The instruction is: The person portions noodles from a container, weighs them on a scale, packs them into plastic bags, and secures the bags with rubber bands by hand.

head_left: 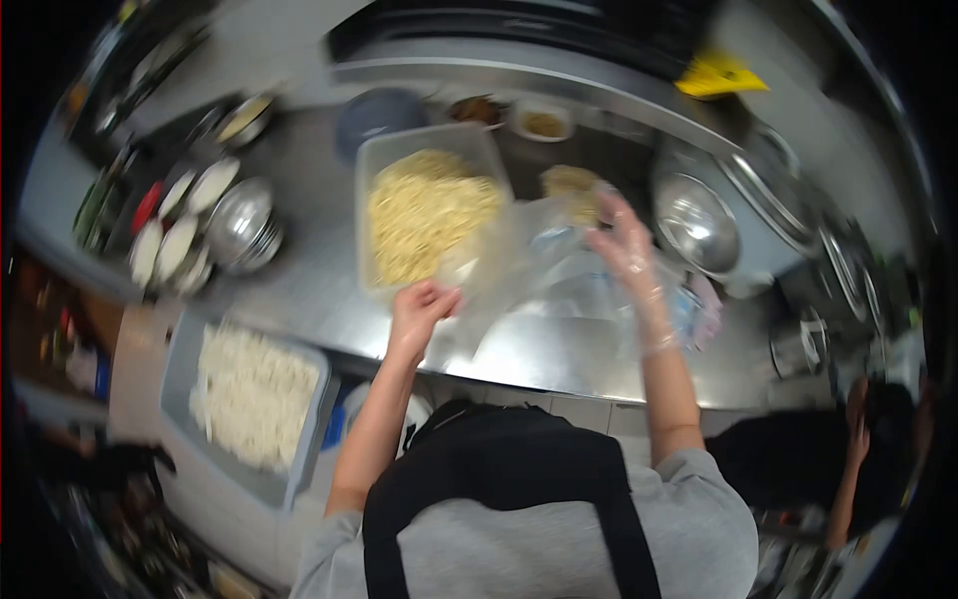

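My left hand [423, 307] is closed on the edge of a clear plastic bag [489, 275], in front of a translucent tub [366, 215] filled with yellow noodles [429, 215]. The bag is blurred and hangs beside the tub's right side. My right hand [625, 240], in a clear plastic glove, has its fingers spread, over crumpled clear plastic [569, 255]. Just beyond its fingertips lies a bag with tan contents [573, 190]; whether the fingers touch it cannot be made out.
A grey bin [325, 394] of white food stands at the lower left. Metal bowls [242, 225] and white dishes [212, 184] are on the left. On the right are a large steel bowl [697, 225] and lids [768, 200]. Another person [813, 459] is at the lower right.
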`<action>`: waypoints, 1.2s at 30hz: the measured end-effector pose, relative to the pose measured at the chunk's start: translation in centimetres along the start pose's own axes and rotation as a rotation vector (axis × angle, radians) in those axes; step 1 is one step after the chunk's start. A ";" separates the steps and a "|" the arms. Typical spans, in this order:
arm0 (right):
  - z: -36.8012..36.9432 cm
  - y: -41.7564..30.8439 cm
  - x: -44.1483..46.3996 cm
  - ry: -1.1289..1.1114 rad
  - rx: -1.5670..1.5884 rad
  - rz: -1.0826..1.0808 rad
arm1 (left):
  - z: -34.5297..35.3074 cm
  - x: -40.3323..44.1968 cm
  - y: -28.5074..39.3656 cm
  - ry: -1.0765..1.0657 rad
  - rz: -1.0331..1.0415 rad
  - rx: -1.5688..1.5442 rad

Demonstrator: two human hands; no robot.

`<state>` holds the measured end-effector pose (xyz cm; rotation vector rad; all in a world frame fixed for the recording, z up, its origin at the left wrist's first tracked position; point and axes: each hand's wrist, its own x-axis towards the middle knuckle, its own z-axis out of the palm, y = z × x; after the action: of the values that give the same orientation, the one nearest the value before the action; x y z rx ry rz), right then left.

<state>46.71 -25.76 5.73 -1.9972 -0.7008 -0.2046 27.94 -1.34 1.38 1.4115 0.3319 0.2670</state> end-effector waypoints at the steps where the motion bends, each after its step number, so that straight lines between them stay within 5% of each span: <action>1: -0.1 -2.2 -1.4 0.115 -0.090 -0.081 | 0.5 0.3 -0.3 0.013 0.034 0.026; 6: 0.9 -6.4 -6.9 -0.269 0.191 0.078 | 6.9 1.3 0.6 -0.300 0.170 0.043; 10: -2.3 -7.2 -10.8 -0.090 0.226 0.181 | 14.5 1.1 1.6 -0.567 0.112 -0.084; 12: -3.9 -6.5 -13.1 0.143 0.580 0.254 | 17.8 0.7 1.8 -0.738 0.122 -0.132; 15: -8.9 -6.4 -16.7 0.344 0.169 0.220 | 21.3 -0.6 2.3 -0.890 0.125 0.005; 17: -11.9 -8.1 -19.3 0.465 -0.272 0.425 | 22.4 -0.5 2.0 -1.018 0.193 0.074; 18: -13.0 -8.6 -20.2 0.499 -0.387 0.495 | 22.6 -0.5 1.8 -1.044 0.190 0.065; 20: -13.3 -9.3 -21.2 0.538 -0.396 0.482 | 23.2 -0.9 2.1 -1.017 0.511 0.512; 21: -13.2 -9.6 -21.5 0.557 -0.388 0.453 | 23.2 -2.1 3.9 -0.998 0.481 0.703; 22: -12.5 -9.8 -21.3 0.567 -0.390 0.453 | 23.4 -2.4 4.2 -1.013 0.483 0.695; 24: -11.4 -9.3 -20.8 0.517 -0.474 0.334 | 23.6 -2.8 4.9 -0.877 0.974 0.388; 28: -10.6 -10.6 -19.4 0.488 -0.436 0.367 | 23.3 -3.2 6.5 -1.003 1.333 0.485; 32: -9.7 -10.9 -18.6 0.418 -0.459 0.304 | 23.0 -0.5 5.4 -1.080 1.244 0.559; 36: -8.3 -11.1 -18.5 0.326 -0.440 -0.032 | 21.5 -0.4 6.8 -0.991 1.123 0.580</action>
<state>26.54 -36.03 10.55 -2.2900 -0.5051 -0.7391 35.88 -20.15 10.87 1.9905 -1.3339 0.3420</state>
